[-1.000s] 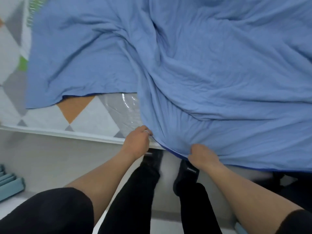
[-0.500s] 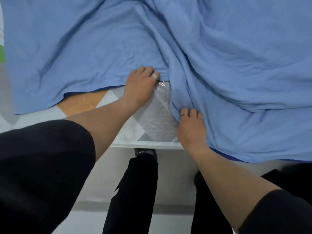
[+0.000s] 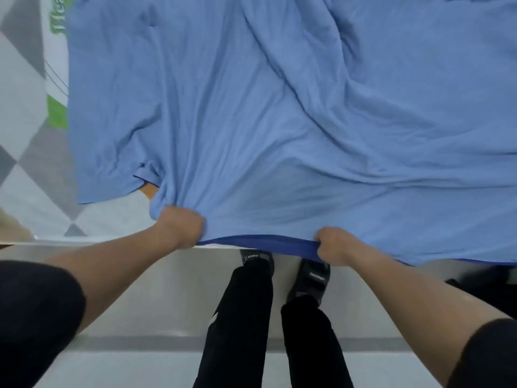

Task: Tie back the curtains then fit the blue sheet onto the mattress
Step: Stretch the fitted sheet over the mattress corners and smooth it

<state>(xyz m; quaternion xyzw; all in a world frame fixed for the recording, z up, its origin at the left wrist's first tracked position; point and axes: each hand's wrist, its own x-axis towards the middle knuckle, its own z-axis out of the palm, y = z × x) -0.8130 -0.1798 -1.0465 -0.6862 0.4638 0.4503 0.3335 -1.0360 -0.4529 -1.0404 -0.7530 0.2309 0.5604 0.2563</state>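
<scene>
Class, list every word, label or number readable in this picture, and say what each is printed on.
Green lettering on the mattress: blurred and cut off, unreadable.
White word on the left shoe strap: blurred, upside down, unreadable.
White word on the right shoe strap: blurred, unreadable.
On the blue sheet: no text.

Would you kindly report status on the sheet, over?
Both gripping: left hand and right hand on the blue sheet at its near edge. Sheet wrinkled, mattress uncovered at left. Nothing in the way.
</scene>
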